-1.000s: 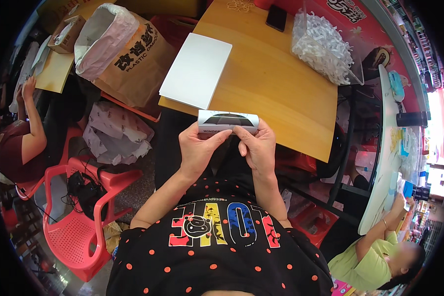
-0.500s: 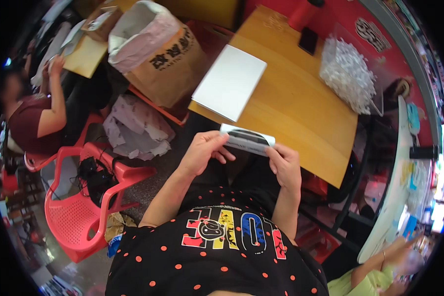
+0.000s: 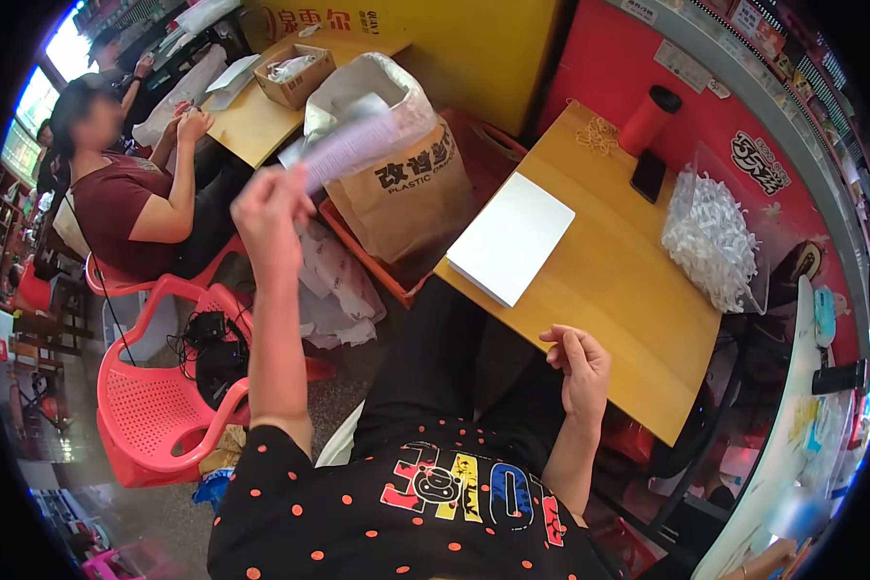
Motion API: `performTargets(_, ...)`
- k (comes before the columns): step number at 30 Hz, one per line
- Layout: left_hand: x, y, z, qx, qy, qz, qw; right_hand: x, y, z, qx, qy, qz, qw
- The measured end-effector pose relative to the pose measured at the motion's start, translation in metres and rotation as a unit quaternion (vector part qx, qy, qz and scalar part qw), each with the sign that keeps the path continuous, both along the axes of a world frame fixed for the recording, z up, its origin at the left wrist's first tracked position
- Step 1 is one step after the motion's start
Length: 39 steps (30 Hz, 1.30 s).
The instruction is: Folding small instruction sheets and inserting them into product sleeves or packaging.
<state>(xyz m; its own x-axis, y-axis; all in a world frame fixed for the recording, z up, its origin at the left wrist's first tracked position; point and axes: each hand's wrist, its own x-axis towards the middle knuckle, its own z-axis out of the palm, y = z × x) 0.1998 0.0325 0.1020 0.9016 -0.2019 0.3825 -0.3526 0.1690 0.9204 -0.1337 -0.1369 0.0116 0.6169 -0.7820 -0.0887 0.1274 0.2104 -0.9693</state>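
Packet beside the left hand likely wants a steady wrist near the paper bag, though blur hides whether that grip holds it; the right hand curls loosely, empty.

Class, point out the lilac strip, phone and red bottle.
Lilac strip (image 3: 351,152): head view, middle of its blurred face.
Phone (image 3: 649,177): head view, middle of its dark face.
Red bottle (image 3: 645,127): head view, middle of its side.

Pale lilac packet, white stack, red-dotted black shirt, pinkish-red chair
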Motion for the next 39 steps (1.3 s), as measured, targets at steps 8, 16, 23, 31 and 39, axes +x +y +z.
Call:
performTargets(8, 0.116, -0.049, -0.028, 0.26, -0.073, 0.024, 0.963, 0.06, -0.002, -0.001, -0.541, 0.174, 0.006, 0.822)
performTargets(16, 0.006, -0.003, -0.086, 0.214, 0.029, -0.17, 0.962, 0.075, -0.017, -0.028, -0.743, 0.212, 0.016, 0.635)
performTargets(23, -0.082, 0.017, -0.135, 0.114, 0.263, -0.252, 0.924, 0.075, -0.017, -0.028, -0.653, 0.168, 0.019, 0.738)
performTargets(31, -0.11, -0.019, -0.123, -0.062, 0.565, -0.467, 0.677, 0.04, 0.003, 0.015, -0.665, 0.073, 0.023, 0.743)
performTargets(39, -0.136, -0.018, -0.103, -0.07, 0.438, -0.471, 0.762, -0.026, 0.038, 0.052, -0.386, 0.057, 0.148, 0.909)
